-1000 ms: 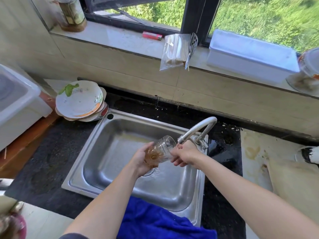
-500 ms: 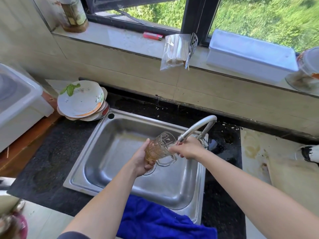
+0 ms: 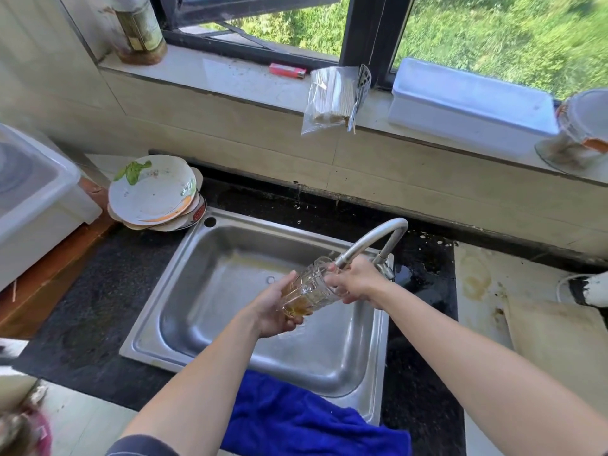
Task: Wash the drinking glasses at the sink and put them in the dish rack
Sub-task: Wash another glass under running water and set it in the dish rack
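Counter: the dark stone (image 3: 98,291) surrounds the sink and looks wet beside the tap's base
Sink: the steel basin (image 3: 223,291) sits in the counter right in front of you
White tub: it (image 3: 470,106) lies on the window sill, up to your right
Blue cloth: it (image 3: 296,419) is draped over the sink's near rim
Plates: a dirty stack (image 3: 154,192) stands just beside the sink's far left corner, with a green leaf on the top one
Tap: its curved spout (image 3: 371,238) arcs from the sink's right rim over the basin
Your left hand: it (image 3: 273,314) cups the glass's base, fingers curled under it
Your right hand: it (image 3: 358,281) wraps its fingers round the glass's mouth end, right at the spout tip
Glass: clear and ribbed (image 3: 312,287), you hold it tilted above the basin between both hands, mouth towards the spout, brownish liquid pooled at the base
Lighter: the red one (image 3: 287,70) lies on the sill
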Demonstrator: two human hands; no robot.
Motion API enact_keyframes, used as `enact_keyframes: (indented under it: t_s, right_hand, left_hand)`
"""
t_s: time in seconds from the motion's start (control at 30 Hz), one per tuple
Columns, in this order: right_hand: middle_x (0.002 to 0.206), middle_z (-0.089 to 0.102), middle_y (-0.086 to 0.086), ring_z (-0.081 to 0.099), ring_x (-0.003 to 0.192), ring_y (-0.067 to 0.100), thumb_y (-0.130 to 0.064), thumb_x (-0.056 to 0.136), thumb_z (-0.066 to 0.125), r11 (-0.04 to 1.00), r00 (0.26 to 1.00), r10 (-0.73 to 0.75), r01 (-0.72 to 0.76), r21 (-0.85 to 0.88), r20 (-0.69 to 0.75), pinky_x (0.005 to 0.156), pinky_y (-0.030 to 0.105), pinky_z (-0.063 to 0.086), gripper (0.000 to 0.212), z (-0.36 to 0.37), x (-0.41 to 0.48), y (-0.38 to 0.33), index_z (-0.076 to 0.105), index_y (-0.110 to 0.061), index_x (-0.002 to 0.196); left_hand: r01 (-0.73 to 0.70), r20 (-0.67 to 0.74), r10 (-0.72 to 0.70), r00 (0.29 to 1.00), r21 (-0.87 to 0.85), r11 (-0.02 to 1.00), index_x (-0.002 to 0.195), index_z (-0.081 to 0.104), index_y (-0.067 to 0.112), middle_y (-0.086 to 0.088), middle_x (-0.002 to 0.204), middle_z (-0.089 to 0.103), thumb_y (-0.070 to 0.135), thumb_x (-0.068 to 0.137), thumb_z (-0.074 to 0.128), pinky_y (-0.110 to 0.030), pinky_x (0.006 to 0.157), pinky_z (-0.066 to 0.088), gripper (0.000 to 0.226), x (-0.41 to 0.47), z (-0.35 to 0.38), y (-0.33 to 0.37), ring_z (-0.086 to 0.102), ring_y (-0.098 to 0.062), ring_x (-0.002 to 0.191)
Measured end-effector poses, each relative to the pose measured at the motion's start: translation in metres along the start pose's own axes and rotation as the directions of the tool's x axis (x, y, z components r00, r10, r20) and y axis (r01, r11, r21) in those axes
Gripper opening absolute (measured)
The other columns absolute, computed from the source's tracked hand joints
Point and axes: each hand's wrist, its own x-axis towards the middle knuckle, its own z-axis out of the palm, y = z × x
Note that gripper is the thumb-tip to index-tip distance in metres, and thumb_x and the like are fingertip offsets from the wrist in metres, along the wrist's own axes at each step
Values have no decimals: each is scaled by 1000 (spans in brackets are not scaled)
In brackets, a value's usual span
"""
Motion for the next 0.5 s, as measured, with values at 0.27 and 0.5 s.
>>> enact_keyframes:
  t_s: [0.27,0.5]
  right_hand:
    - [71,68,18,68,58,19,0,91,61,937,984,176,-167,308,0,45,20,53,9,8,-8,10,64,8,89]
    - [93,71,13,72,73,22,-17,90,66,995,994,97,-97,0,48,53,24,53,10,6,-14,-4,62,-8,93]
  left_hand:
    - [-197,20,257,966,-586,786,116,64,17,-20,125,61,20,77,36,-48,90,43,48,-2,4,-8,54,-38,112]
    - [-179,-27,178,984,-257,950,94,62,12,-9,76,64,32,94,36,-29,53,33,33,-5,6,2,54,-22,59]
